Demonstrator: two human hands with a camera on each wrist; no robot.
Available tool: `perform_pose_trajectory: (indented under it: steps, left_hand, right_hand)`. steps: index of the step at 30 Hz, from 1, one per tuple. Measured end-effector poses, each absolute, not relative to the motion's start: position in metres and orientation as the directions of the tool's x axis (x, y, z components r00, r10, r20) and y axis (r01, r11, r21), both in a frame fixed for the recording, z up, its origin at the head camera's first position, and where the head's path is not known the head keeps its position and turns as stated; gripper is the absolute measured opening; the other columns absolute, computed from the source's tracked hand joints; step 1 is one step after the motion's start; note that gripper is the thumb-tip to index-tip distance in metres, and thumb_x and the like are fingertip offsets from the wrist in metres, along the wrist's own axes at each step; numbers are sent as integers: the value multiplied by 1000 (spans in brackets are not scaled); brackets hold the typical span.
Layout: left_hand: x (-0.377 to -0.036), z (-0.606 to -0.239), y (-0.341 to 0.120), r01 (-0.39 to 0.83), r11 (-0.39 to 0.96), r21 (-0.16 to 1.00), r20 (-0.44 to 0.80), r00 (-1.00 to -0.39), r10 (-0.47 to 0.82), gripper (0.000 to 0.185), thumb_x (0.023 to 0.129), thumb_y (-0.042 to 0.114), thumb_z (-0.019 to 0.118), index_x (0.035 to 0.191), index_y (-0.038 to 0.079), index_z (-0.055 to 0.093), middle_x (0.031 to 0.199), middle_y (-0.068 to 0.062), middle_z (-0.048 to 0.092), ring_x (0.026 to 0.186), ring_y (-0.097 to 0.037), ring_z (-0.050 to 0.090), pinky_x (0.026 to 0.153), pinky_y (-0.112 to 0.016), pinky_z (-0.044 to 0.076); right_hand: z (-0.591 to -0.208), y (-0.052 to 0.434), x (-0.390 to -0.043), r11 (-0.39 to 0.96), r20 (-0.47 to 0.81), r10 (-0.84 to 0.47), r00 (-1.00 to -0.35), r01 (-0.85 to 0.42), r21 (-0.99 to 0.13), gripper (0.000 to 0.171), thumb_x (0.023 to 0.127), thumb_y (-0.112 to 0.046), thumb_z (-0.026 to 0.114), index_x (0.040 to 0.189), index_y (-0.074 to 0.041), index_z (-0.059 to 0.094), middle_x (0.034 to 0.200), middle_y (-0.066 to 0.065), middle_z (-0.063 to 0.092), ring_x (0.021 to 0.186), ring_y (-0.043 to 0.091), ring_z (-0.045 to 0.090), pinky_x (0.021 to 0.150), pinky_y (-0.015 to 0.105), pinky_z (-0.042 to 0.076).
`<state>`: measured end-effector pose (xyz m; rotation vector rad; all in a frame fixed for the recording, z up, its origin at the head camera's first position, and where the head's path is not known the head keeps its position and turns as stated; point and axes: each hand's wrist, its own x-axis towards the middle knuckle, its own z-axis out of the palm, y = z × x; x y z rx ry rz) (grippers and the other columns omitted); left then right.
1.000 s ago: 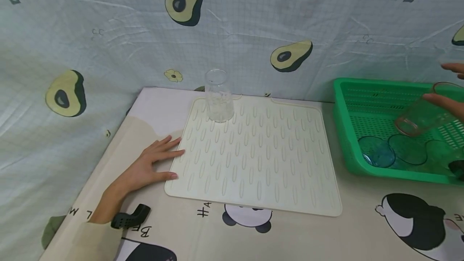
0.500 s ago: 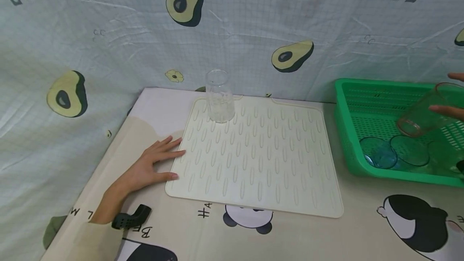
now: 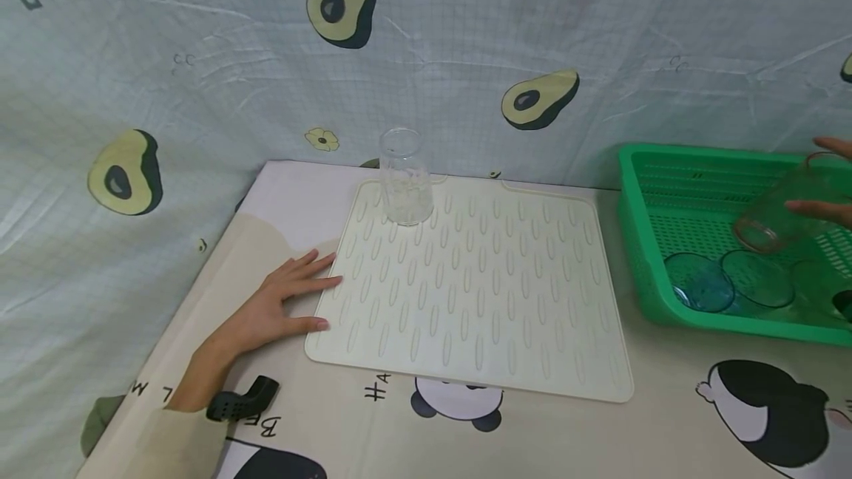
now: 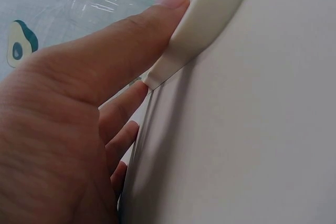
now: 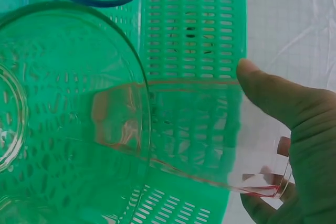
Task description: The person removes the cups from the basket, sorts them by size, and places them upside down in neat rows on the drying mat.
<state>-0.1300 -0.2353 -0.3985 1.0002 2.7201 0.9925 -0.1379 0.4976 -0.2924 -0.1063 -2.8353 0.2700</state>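
gripping a tilted clear glass (image 3: 782, 205), right grip (image 3: 828, 191) half cut off, left grip (image 3: 282, 301) flat.

two hands (image 3: 279, 305), one mat (image 3: 479, 294), one basket (image 3: 639, 242), five glasses (image 3: 404, 176)

right hand (image 3: 828, 198) (mostly) beyond frame edge

The drying mat (image 3: 466, 287) is cream with rows of little raised bumps. The basket (image 3: 672, 176) is bright green with tiny holes. The drinking glass (image 3: 775, 209) is see-through. The wall cloth (image 3: 200, 43) is pale with green-and-yellow avocados. The tabletop (image 3: 599, 435) cover is beige with black-and-white pandas.
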Motion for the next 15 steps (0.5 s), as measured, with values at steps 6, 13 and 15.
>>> perform_pose_trajectory:
  steps: [6,13,15]
  left_hand:
    - [-130,-398,-234,544,588,598,134,-791,597,62,70,39,73,125,18,54,142,-3,30,133,-27,12,104,-47,5]
    - [-129,-399,-234,551,584,596,148,-791,594,61,70,39,73,124,16,55,141,-5,32,132,-27,14,104,-47,5]
    - [-129,-398,-234,549,588,594,146,-792,593,61,70,39,73,124,16,55,141,-5,32,133,-27,14,104,-47,5]
  right_hand:
    - [-306,525,-147,991,239,43,-970,12,-131,99,70,-61,61,143,-11,16,144,24,11,130,40,5,97,62,10]
    - [-327,565,-160,999,195,3,-981,-4,-37,101,69,-48,70,144,-20,8,145,21,4,130,40,2,97,62,9]
    - [-323,559,-157,999,205,-17,-979,-24,-30,99,70,-44,71,144,-20,10,145,20,6,129,41,6,96,62,12]
